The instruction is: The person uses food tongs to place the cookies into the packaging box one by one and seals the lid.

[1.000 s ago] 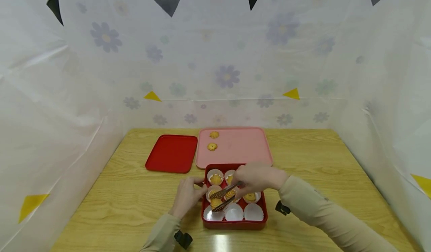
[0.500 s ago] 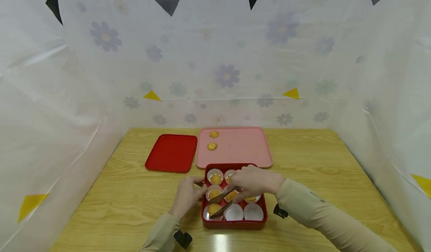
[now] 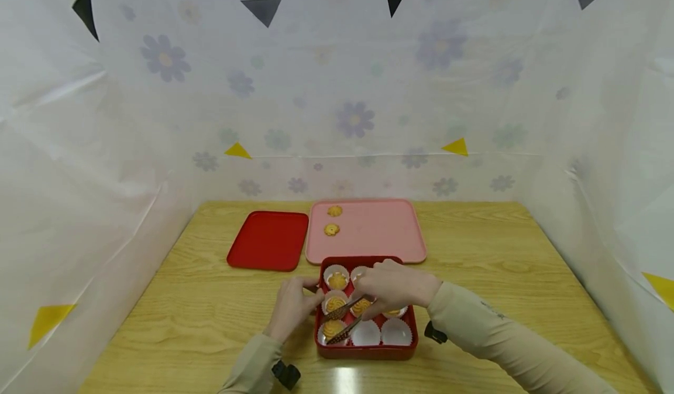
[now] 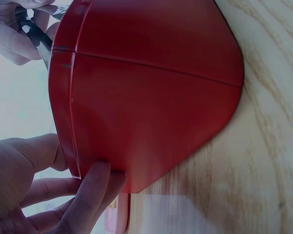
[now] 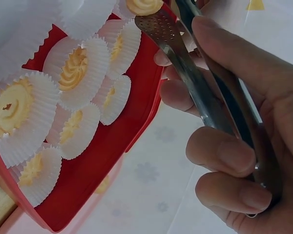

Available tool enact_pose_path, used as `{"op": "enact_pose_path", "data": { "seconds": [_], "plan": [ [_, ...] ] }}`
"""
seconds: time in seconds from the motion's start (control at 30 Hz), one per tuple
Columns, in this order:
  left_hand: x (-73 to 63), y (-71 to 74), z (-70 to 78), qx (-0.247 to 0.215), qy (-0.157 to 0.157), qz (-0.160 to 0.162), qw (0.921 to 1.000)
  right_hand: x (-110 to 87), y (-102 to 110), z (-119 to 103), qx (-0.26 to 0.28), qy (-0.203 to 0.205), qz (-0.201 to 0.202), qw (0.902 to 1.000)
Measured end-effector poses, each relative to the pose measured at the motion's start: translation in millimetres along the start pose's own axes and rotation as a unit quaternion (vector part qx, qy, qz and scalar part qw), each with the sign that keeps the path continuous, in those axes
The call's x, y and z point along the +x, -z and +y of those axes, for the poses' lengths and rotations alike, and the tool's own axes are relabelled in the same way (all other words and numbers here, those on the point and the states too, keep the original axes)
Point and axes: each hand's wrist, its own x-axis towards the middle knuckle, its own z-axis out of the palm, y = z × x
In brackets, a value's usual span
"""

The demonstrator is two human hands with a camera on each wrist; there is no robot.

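Observation:
In the head view my right hand (image 3: 395, 285) reaches over a red box (image 3: 368, 353) and holds metal tongs (image 5: 158, 31) with perforated tips. Between the spread tips sits a swirled cookie (image 3: 333, 328), over the near-left white paper cup. The right wrist view shows fingers and thumb wrapped round the tongs' handles, with the cookie's edge at a tip. My left hand (image 3: 293, 306) grips the box's left wall at the rim, fingers along the outside in the left wrist view. Other cups behind hold cookies, such as a ring-shaped cookie (image 5: 12, 107); my right hand hides part of them.
Beyond the box lies a pink tray (image 3: 379, 230) with two cookies (image 3: 332, 229) on its left side. A flat red lid (image 3: 271, 242) rests left of it. Two bare paper cups (image 3: 396, 331) fill the box's near row at the right.
The tongs have come down toward me with the cookie, which now sits at the near-left cup. My right hand shifted slightly left; my left hand stayed at the box's side.

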Motion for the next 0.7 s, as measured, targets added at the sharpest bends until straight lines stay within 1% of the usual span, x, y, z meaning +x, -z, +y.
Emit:
{"op": "enact_pose_path", "data": {
  "seconds": [0.33, 0.5, 0.6, 0.7],
  "plan": [
    [0.5, -0.9, -1.3, 0.002, -0.007, 0.004, 1.0, 0.7, -0.3, -2.1, 0.003, -0.001, 0.001, 1.0],
    [0.1, -1.3, -1.3, 0.0, -0.008, 0.004, 1.0, -0.5, -1.7, 0.6, 0.024, -0.001, 0.0, 0.9997],
    [-0.1, -1.2, -1.4, -0.004, -0.003, 0.003, 1.0, -2.3, -3.1, 3.2, 0.035, -0.007, 0.001, 0.9994],
    [-0.3, -1.1, -1.4, -0.007, 0.0, 0.001, 1.0, -5.0, -4.3, 6.0, 0.059, -0.015, 0.003, 0.9981]
  ]
}}
